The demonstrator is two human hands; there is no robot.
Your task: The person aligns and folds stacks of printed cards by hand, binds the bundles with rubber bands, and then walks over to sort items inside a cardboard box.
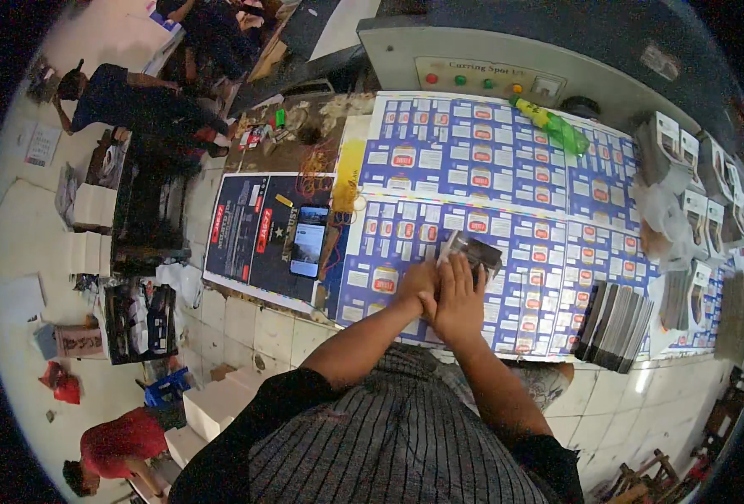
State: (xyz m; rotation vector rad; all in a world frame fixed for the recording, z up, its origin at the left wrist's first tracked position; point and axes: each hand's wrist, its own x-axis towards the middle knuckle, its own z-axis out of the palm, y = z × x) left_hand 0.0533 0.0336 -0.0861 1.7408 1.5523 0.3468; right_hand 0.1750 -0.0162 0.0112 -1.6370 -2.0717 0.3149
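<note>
A small dark printed carton (478,254) with a pale left end lies in front of me on the blue printed sheets (506,210). My left hand (419,284) is closed at its near left edge, with its fingertips partly hidden. Over the near side of the carton reaches my right hand (459,298), its fingers stretched out and slightly apart, pressing on it. The two hands touch at the thumbs. To the right, a row of flat dark cartons (614,328) stands stacked on edge at the near side of the table.
More carton stacks (695,223) and a crumpled clear plastic bag (662,227) fill the right end. A green bottle (557,130) lies near a grey machine panel (489,71) with buttons. At left are a phone (308,244) and a black printed sheet (242,227). Other people are farther left.
</note>
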